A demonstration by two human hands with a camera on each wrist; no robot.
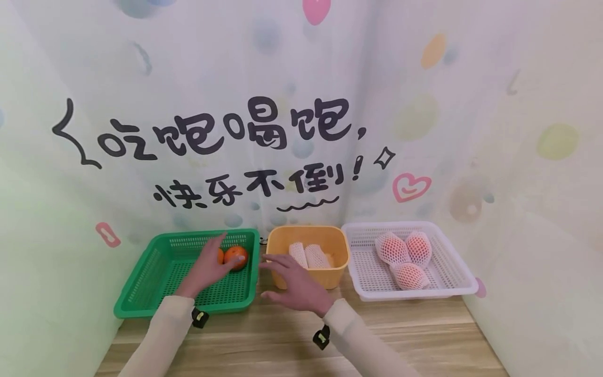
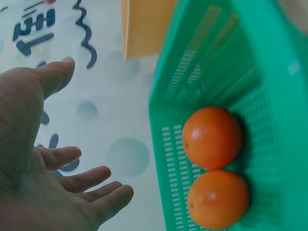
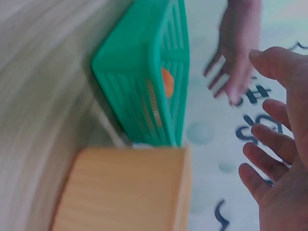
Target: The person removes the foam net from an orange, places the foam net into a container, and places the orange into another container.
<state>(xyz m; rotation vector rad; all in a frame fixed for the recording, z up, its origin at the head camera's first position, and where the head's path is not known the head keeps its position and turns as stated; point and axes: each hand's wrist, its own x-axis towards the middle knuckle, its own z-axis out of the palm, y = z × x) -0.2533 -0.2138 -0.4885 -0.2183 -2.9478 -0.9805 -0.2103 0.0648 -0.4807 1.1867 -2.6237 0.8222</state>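
The left hand, its fingers spread and holding nothing, hovered over the green basket, where two oranges lay touching toward the right end, the raised walls probably there to stop them rolling out. The right hand, also empty with thumb and fingers apart, hung by the left edge of the yellow bin, which held white foam sleeves side by side, presumably set centrally for easy reach. Farther right, a white basket held three netted fruits bunched together, the mesh seemingly cushioning them.
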